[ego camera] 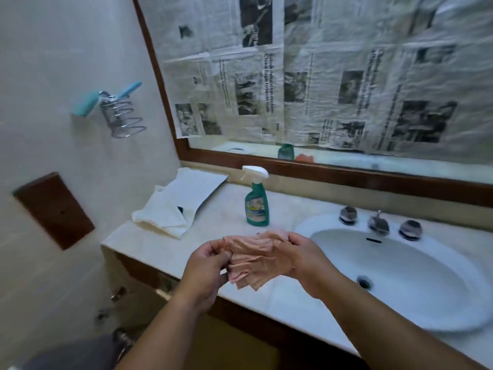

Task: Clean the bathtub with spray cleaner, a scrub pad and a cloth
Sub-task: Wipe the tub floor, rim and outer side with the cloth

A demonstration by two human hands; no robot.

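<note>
A crumpled pink cloth (253,259) hangs between my two hands above the front of the vanity counter (160,244). My left hand (206,271) pinches its left edge and my right hand (301,259) grips its right side. A green spray cleaner bottle (256,202) with a white trigger stands upright on the counter behind the cloth. The bathtub and a scrub pad are not in view.
White towels (176,202) lie folded at the counter's back left. A white sink (400,268) with chrome taps (378,222) sits to the right. A newspaper-covered mirror (333,70) fills the wall behind. A wire holder (121,116) with a blue item hangs on the left wall.
</note>
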